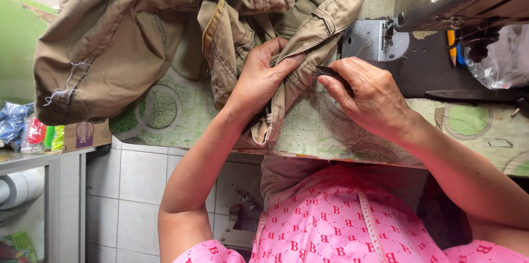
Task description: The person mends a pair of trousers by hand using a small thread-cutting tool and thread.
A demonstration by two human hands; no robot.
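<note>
Beside the sewing machine (386, 37), the left hand (263, 78) is pinching the khaki trousers (165, 26); the right hand (366, 95) is closing around what is probably a small dark tool (329, 70).

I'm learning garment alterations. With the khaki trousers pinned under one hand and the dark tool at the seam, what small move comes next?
Probably ease the dark tool in the right hand a little further along the seam, since the left hand already holds the khaki trousers flat there.
</note>
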